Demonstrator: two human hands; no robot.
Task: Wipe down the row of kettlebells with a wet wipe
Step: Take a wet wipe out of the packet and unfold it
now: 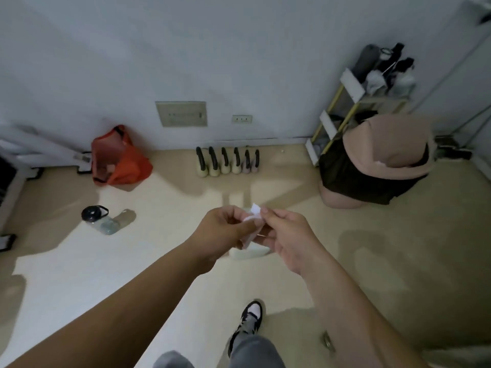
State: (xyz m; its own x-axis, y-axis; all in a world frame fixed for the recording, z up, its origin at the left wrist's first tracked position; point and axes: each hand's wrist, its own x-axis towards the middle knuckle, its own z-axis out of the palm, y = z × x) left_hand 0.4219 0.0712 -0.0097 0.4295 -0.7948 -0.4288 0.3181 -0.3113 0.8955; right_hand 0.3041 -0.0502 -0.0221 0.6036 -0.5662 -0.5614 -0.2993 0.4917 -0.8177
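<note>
Much of the wet wipe (253,214) is hidden behind the fingers; only a white corner above them and a strip hanging below show, so its full shape is unclear. A pale flat thing (249,253) on the floor under the hands is mostly covered by them and cannot be identified. The left hand (225,231) and right hand (288,235) meet in front of the body, each with fingers curled and pinching the wipe between thumb and fingertips. The row of kettlebells (228,162), six with dark handles, stands side by side against the far wall, well apart from the hands. An orange bag (119,159) sits far left, a bottle (99,219) lies nearer left, and a rack (350,107) and a tan draped seat (388,144) stand right.
</note>
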